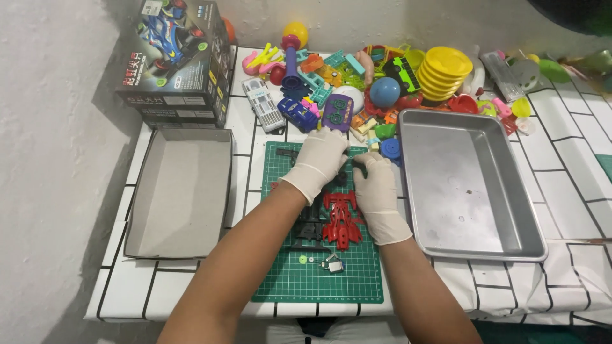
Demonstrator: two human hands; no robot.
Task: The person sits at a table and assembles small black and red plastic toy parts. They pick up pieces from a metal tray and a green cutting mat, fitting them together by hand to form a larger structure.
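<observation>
Hands, left (pixel 322 156) and right (pixel 375 181), meet mid-mat (pixel 280 283), tray (pixel 503 191) close right.

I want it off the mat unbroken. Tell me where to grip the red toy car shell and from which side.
Grip the red car shell across its narrow middle, coming straight down from above. It lies flat on the green cutting mat, long axis running away from the person, with thin prongs at both ends that would probably bend. The right hand sits just beside it, so approach from its near end.
</observation>
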